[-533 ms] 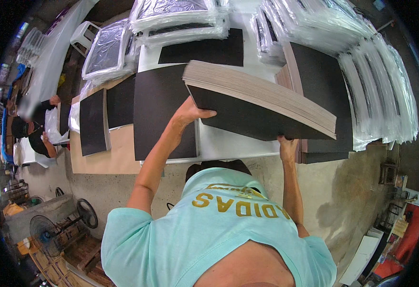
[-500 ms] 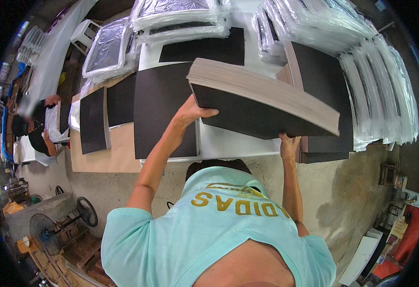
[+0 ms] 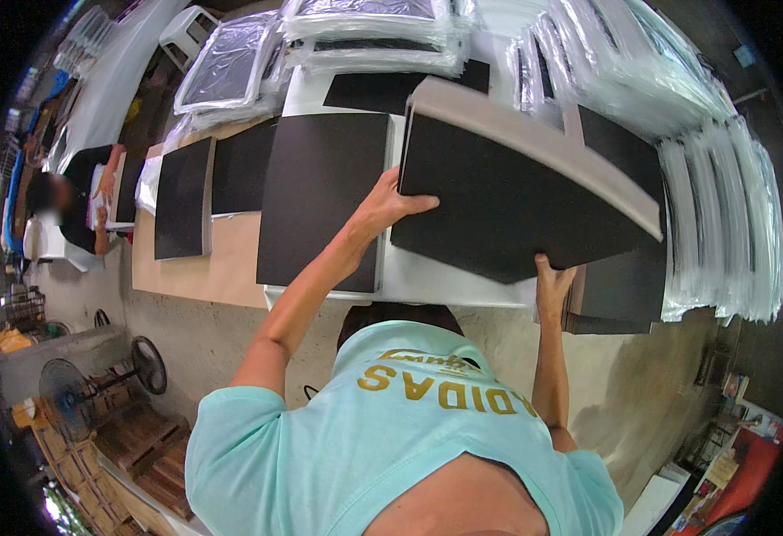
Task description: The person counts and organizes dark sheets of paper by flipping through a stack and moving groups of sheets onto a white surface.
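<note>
A thick stack of black-faced boards (image 3: pixel 525 192) with pale edges is held at a tilt above the white table (image 3: pixel 427 272). My left hand (image 3: pixel 396 201) is closed around its left end, thumb lying on the black face. My right hand (image 3: pixel 554 284) grips the lower edge near the right end, thumb also on the face; most of its fingers are hidden behind. To the left of the held stack lies another black board stack (image 3: pixel 320 201). More black boards (image 3: pixel 622 290) are piled at the right, partly covered by the held stack.
Plastic-wrapped frames (image 3: pixel 374 54) are heaped at the back, and wrapped bundles (image 3: pixel 717 210) stand at the right. Smaller black boards (image 3: pixel 183 201) rest on brown cardboard (image 3: pixel 231 259) at left. Another person (image 3: pixel 83 205) works at the far left. Fans (image 3: pixel 66 397) stand lower left.
The held stack has tipped so its black face shows more and its pale edge less. It has shifted right, both hands still gripping it. The other person's hands have moved.
</note>
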A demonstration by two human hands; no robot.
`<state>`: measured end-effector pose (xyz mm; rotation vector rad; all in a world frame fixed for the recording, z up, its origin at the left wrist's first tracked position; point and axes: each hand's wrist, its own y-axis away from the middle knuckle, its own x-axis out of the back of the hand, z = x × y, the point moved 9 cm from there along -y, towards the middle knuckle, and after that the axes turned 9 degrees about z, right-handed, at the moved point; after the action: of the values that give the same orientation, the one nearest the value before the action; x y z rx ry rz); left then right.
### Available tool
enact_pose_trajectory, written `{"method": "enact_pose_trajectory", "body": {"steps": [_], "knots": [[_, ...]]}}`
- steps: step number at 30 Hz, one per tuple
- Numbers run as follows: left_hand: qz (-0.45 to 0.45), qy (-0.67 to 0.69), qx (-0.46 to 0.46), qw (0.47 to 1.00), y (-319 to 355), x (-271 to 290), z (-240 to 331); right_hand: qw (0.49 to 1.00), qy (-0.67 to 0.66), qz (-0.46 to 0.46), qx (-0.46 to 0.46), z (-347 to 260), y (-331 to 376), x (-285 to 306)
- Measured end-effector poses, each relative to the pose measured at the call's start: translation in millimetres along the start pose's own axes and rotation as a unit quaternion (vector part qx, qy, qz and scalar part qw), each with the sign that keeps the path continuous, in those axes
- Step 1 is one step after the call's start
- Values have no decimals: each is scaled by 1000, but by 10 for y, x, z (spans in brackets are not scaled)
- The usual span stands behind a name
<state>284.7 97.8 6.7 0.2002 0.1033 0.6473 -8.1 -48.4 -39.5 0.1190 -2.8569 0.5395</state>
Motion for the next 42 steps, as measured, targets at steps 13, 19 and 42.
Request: {"method": "enact_pose_trajectory", "body": {"steps": [13,19,42], "knots": [[57,201,112,971,-593,1485,-577,912,-12,-197,-361,-230,162,-1885],[126,139,148,971,-804,2515,-1133,891,0,-279,-357,165,468,-3100],[236,-409,-61,879,-1448,3064,-691,883,52,-327,-332,380,415,-3997]]}}
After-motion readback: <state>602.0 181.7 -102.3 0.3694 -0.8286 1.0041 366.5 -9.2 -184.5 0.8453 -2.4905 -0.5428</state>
